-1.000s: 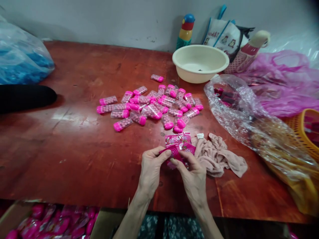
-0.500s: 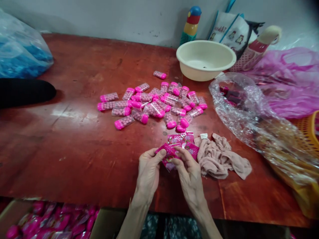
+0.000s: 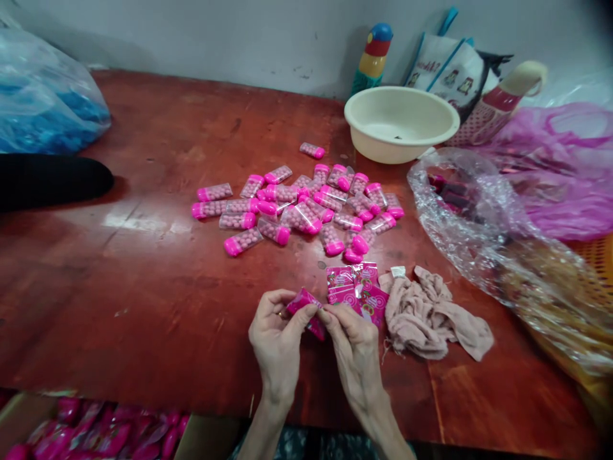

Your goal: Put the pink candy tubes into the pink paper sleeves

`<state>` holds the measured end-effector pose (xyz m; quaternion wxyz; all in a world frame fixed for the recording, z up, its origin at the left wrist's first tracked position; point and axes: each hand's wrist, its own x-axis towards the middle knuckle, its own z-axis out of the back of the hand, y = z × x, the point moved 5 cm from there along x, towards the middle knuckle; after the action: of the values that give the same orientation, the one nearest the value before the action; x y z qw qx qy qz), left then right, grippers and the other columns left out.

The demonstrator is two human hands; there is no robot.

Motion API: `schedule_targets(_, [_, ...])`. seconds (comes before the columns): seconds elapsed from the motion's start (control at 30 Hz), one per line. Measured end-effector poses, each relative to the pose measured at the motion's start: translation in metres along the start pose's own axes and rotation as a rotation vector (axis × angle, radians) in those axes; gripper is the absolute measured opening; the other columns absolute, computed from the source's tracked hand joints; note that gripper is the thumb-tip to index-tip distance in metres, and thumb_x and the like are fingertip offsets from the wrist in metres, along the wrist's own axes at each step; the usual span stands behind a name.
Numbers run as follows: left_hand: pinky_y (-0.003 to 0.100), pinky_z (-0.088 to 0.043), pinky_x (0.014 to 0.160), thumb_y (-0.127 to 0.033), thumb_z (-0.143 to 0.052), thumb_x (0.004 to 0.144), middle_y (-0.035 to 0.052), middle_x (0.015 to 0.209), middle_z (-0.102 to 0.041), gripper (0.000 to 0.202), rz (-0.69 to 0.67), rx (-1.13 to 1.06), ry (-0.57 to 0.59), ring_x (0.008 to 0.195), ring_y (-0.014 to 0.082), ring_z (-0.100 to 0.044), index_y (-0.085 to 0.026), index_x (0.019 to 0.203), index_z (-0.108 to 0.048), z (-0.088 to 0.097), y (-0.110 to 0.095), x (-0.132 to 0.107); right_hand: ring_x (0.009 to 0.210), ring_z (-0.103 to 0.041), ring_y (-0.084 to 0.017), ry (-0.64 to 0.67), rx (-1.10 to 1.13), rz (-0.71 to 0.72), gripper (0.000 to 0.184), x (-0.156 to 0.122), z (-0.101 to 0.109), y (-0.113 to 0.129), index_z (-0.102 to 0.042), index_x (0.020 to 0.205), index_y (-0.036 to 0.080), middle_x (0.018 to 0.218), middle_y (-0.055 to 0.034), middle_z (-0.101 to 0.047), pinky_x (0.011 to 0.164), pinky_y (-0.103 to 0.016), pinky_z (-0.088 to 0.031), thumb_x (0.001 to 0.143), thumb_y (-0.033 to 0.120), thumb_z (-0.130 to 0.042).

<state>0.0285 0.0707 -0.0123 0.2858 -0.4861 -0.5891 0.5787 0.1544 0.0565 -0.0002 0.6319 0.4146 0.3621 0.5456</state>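
Near the front of the red-brown table, my left hand [image 3: 278, 335] grips a pink printed wrapper [image 3: 305, 308] between thumb and fingers. My right hand [image 3: 353, 338] pinches the same wrapper at its right edge, so the fingertips of both hands meet there. Just beyond my right hand lie several flat pink printed wrappers [image 3: 357, 287]. Farther back is a loose pile of small clear candy tubes [image 3: 301, 217] with bright pink caps and pale pink balls inside. A crumpled pinkish cloth [image 3: 426, 313] rests to the right of the wrappers.
A cream basin [image 3: 402, 121] stands at the back, beside a colourful bird-topped bottle [image 3: 373, 61]. Clear plastic [image 3: 460, 211], a pink bag [image 3: 550, 172] and an orange basket [image 3: 596, 262] crowd the right. A cardboard box [image 3: 191, 434] of pink-capped packages is front left; a blue-filled bag [image 3: 52, 96] sits back left.
Both hands have drawn the pink wrapper slightly left and toward me, away from the flat wrappers. My right fingers have closed to a pinch on its edge. The view has shifted slightly.
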Motion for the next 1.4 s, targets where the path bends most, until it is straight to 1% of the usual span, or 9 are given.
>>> schedule_targets(0.23, [0.02, -0.046, 0.059, -0.015, -0.073, 0.067, 0.0008, 0.076, -0.064, 0.019, 0.089, -0.155, 0.306, 0.069, 0.0114, -0.058, -0.015, 0.059, -0.056, 0.003, 0.0, 0.015, 0.056, -0.051, -0.013, 0.195, 0.0, 0.055, 0.029, 0.012, -0.003, 0.008, -0.067, 0.073, 0.017, 0.062, 0.0007, -0.058, 0.052, -0.023, -0.037, 0.091, 0.029, -0.048])
schedule_targets(0.33, [0.019, -0.046, 0.064, -0.014, -0.075, 0.064, -0.0006, 0.068, -0.063, 0.02, 0.133, -0.286, 0.23, 0.067, 0.0099, -0.057, -0.014, 0.055, -0.056, 0.012, -0.003, 0.02, 0.065, -0.056, -0.017, 0.138, -0.108, 0.115, 0.031, 0.03, 0.011, 0.007, -0.068, 0.09, 0.019, 0.073, -0.0026, -0.063, 0.058, -0.026, -0.043, 0.094, 0.032, -0.039])
schedule_targets(0.47, [0.018, -0.046, 0.059, -0.016, -0.08, 0.057, -0.002, 0.063, -0.062, 0.023, 0.223, -0.396, 0.116, 0.061, 0.0093, -0.056, -0.014, 0.055, -0.057, 0.021, -0.003, 0.023, 0.099, -0.049, -0.03, -0.25, -0.672, 0.236, 0.041, 0.073, 0.047, 0.001, -0.052, 0.127, 0.017, 0.109, -0.0147, -0.057, 0.082, -0.045, -0.042, 0.089, 0.017, -0.036])
schedule_targets(0.67, [0.018, -0.047, 0.055, -0.023, -0.083, 0.053, -0.0008, 0.062, -0.065, 0.024, 0.29, -0.457, 0.013, 0.056, 0.0084, -0.057, -0.013, 0.059, -0.061, 0.031, -0.005, 0.025, 0.099, -0.045, -0.03, -0.07, -0.83, 0.374, 0.047, 0.112, 0.052, -0.025, -0.055, 0.121, 0.02, 0.121, -0.0125, -0.051, 0.081, -0.044, -0.042, 0.079, 0.007, -0.04])
schedule_targets(0.9, [0.017, -0.051, 0.058, -0.016, -0.079, 0.059, -0.0031, 0.064, -0.068, 0.016, 0.236, -0.603, -0.121, 0.058, 0.0072, -0.061, -0.014, 0.066, -0.065, 0.044, -0.006, 0.029, 0.075, -0.053, -0.022, -0.013, -0.604, 0.397, 0.016, 0.074, 0.046, 0.004, -0.055, 0.091, 0.02, 0.083, -0.0063, -0.058, 0.068, -0.034, -0.045, 0.092, 0.025, -0.04])
schedule_targets(1.03, [0.018, -0.051, 0.058, -0.015, -0.078, 0.061, -0.0038, 0.065, -0.068, 0.015, 0.228, -0.606, -0.17, 0.058, 0.0077, -0.061, -0.015, 0.066, -0.064, 0.047, -0.006, 0.028, 0.065, -0.056, -0.018, 0.162, -0.372, 0.28, 0.008, 0.038, 0.019, 0.029, -0.049, 0.092, 0.022, 0.076, -0.0024, -0.057, 0.057, -0.028, -0.047, 0.091, 0.029, -0.046])
schedule_targets(1.1, [0.019, -0.051, 0.059, -0.016, -0.078, 0.062, -0.0034, 0.065, -0.067, 0.015, 0.218, -0.567, -0.171, 0.059, 0.0079, -0.06, -0.015, 0.066, -0.063, 0.047, -0.008, 0.027, 0.084, -0.059, -0.022, 0.29, -0.363, 0.309, 0.019, 0.019, 0.002, 0.039, -0.048, 0.107, 0.021, 0.093, -0.007, -0.059, 0.069, -0.032, -0.052, 0.092, 0.032, -0.045])
schedule_targets(1.23, [0.02, -0.051, 0.061, -0.019, -0.079, 0.058, -0.002, 0.066, -0.068, 0.019, 0.192, -0.488, -0.17, 0.061, 0.0091, -0.061, -0.014, 0.067, -0.063, 0.043, -0.013, 0.022, 0.124, -0.041, -0.033, 0.272, -0.491, 0.414, 0.059, -0.001, -0.012, 0.043, -0.026, 0.14, 0.016, 0.13, -0.0181, -0.047, 0.092, -0.047, -0.046, 0.091, 0.044, -0.042])
schedule_targets(1.4, [0.021, -0.051, 0.061, -0.022, -0.081, 0.055, -0.0009, 0.065, -0.067, 0.021, 0.171, -0.449, -0.132, 0.06, 0.01, -0.061, -0.015, 0.062, -0.063, 0.035, -0.018, 0.018, 0.114, -0.048, -0.037, 0.156, -0.625, 0.442, 0.065, -0.001, -0.01, 0.04, -0.032, 0.138, 0.005, 0.118, -0.0239, -0.053, 0.085, -0.051, -0.05, 0.091, 0.05, -0.032])
